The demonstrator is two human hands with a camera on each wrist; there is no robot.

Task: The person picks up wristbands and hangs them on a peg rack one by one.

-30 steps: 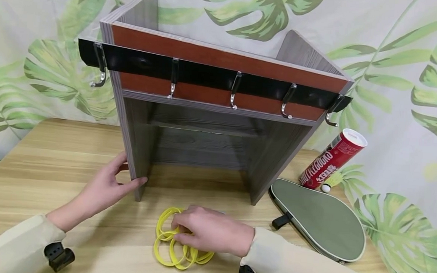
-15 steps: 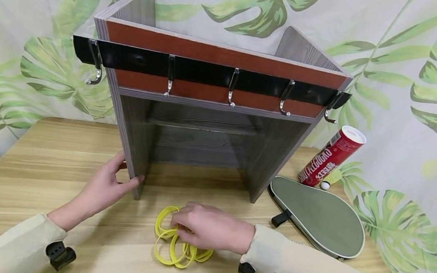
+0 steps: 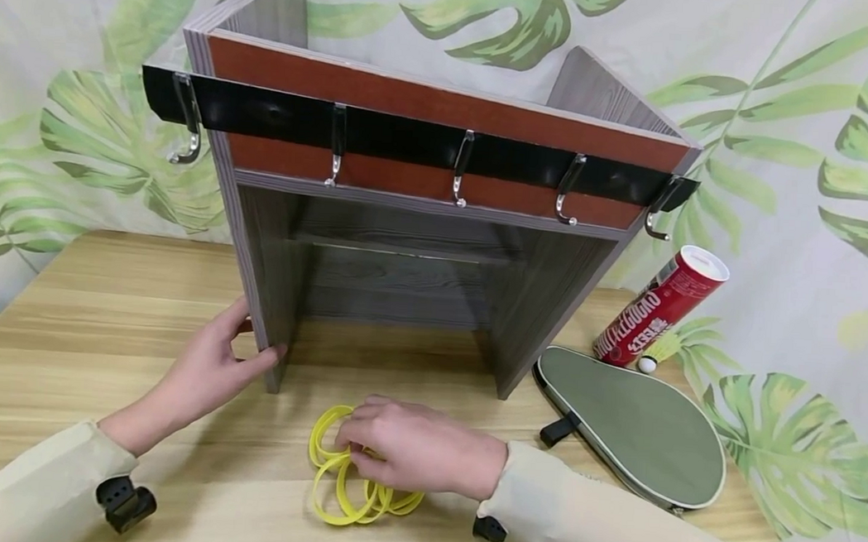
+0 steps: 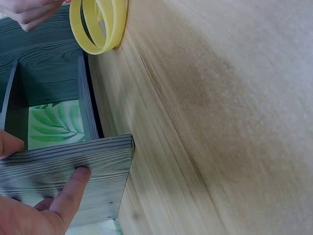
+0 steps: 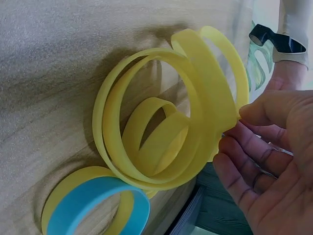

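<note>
My left hand (image 3: 204, 369) grips the lower front edge of the left side panel of a grey wooden rack (image 3: 257, 293), its thumb on one face and its fingers on the other, as the left wrist view (image 4: 44, 210) confirms. Over a loose pile of yellow bands (image 3: 344, 518) in front of the rack, my right hand (image 3: 423, 449) pinches one band between thumb and fingers. In the right wrist view, several yellow bands (image 5: 100, 122) lean together at the fingertips of the right hand (image 5: 269, 156), and a blue band (image 5: 73, 205) lies with them.
Across the rack's red-brown front runs a black rail (image 3: 405, 141) with several metal hooks. To the right are a green racket case (image 3: 633, 428), a red tube (image 3: 659, 305) and a shuttlecock (image 3: 656, 355) on the wooden table (image 3: 135, 286). A leaf-patterned cloth hangs behind.
The right hand has shifted slightly up and left in the head view, and the bands beneath it have moved a little. The left hand keeps its hold on the panel.
</note>
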